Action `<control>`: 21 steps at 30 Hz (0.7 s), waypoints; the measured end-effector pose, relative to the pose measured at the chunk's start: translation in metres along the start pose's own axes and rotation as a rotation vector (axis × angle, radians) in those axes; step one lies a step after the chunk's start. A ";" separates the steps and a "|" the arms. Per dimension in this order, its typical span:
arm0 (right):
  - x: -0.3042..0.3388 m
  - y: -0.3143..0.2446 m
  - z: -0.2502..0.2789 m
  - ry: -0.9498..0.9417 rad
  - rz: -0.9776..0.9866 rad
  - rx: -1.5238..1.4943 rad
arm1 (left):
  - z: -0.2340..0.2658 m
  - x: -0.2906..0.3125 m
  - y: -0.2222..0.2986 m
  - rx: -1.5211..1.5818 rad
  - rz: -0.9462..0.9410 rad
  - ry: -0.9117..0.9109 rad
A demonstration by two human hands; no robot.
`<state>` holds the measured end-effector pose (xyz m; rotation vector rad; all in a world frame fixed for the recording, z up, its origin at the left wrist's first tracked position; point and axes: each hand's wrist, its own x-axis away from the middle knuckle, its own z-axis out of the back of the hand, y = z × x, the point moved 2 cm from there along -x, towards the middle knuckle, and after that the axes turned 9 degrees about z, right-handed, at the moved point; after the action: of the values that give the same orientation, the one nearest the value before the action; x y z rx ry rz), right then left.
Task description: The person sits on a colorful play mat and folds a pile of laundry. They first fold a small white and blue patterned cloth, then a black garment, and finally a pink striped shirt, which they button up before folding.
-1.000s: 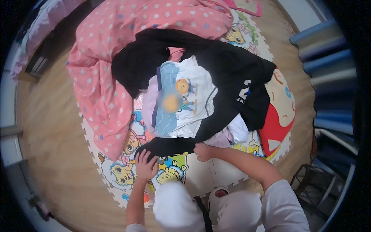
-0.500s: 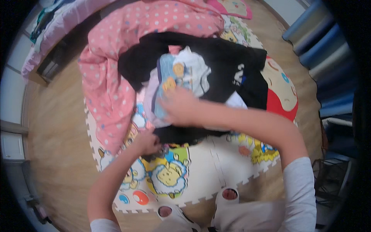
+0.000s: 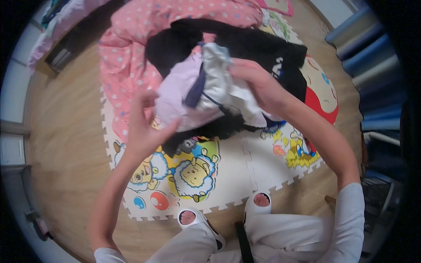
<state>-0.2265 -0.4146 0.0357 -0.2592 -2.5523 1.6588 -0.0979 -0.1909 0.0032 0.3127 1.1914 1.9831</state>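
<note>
My right hand [image 3: 256,81] is closed on a white garment [image 3: 217,81] with dark blue trim, lifted and bunched above the pile; its fingertips are partly hidden by the cloth. A pale lilac garment [image 3: 177,94] lies just left of it. My left hand [image 3: 147,125] is beside the lilac cloth, its thumb and fingers spread, holding nothing that I can see. Beneath these pieces a large black garment [image 3: 245,44] with a white print is spread out.
A pink polka-dot quilt [image 3: 125,57] is heaped along the far left. All of it rests on a cartoon-printed foam mat [image 3: 228,175] over the wooden floor [image 3: 66,144]. Blue curtains [image 3: 372,70] hang at the right. My feet in white slippers [image 3: 258,206] are at the mat's near edge.
My right hand has drawn the white garment up and to the right, turning its blue printed front out of sight. My left hand has risen towards the lilac cloth and spread its fingers.
</note>
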 end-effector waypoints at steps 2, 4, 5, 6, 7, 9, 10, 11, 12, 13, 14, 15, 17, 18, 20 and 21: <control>0.014 -0.016 -0.010 -0.080 -0.082 -0.320 | 0.013 0.006 0.015 0.136 -0.034 -0.132; 0.020 -0.014 -0.007 -0.159 -0.026 -0.391 | 0.016 0.018 0.012 0.368 0.150 -0.325; 0.019 -0.011 -0.014 -0.113 -0.040 -0.366 | 0.015 0.026 0.012 0.476 0.265 -0.432; 0.020 -0.009 -0.020 -0.065 -0.051 -0.338 | 0.012 0.032 0.013 0.586 0.398 -0.578; 0.022 -0.009 -0.026 -0.010 -0.063 -0.309 | 0.009 0.037 0.008 0.538 0.470 -0.549; 0.017 -0.012 -0.022 -0.022 -0.101 -0.460 | 0.003 0.038 0.014 0.545 0.442 -0.521; 0.021 -0.016 -0.022 0.052 -0.273 -0.412 | 0.001 0.036 0.016 0.550 0.427 -0.506; 0.022 -0.019 -0.024 0.125 -0.226 -0.296 | 0.003 0.035 0.014 0.513 0.451 -0.474; 0.023 -0.020 -0.026 0.197 -0.179 -0.179 | 0.005 0.036 0.017 0.501 0.474 -0.401; 0.023 -0.019 -0.025 0.179 -0.157 0.003 | 0.007 0.033 0.018 0.497 0.451 -0.442; 0.023 -0.015 -0.020 0.166 -0.130 0.185 | 0.009 0.029 0.019 0.492 0.425 -0.489; 0.024 -0.012 -0.014 0.151 -0.102 0.367 | 0.011 0.027 0.021 0.455 0.428 -0.519; 0.025 -0.003 -0.002 0.162 -0.083 0.384 | 0.013 0.027 0.025 0.377 0.440 -0.584; 0.028 0.000 0.004 0.169 -0.074 0.391 | 0.016 0.028 0.029 0.317 0.415 -0.577; 0.034 -0.003 0.004 0.187 -0.034 0.376 | 0.023 0.029 0.034 0.194 0.368 -0.561; 0.035 -0.006 0.002 0.160 -0.025 0.405 | 0.026 0.029 0.031 0.198 0.363 -0.505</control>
<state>-0.2617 -0.4128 0.0399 -0.3101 -2.0413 2.0024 -0.1180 -0.1606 0.0372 1.1274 1.0456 1.9124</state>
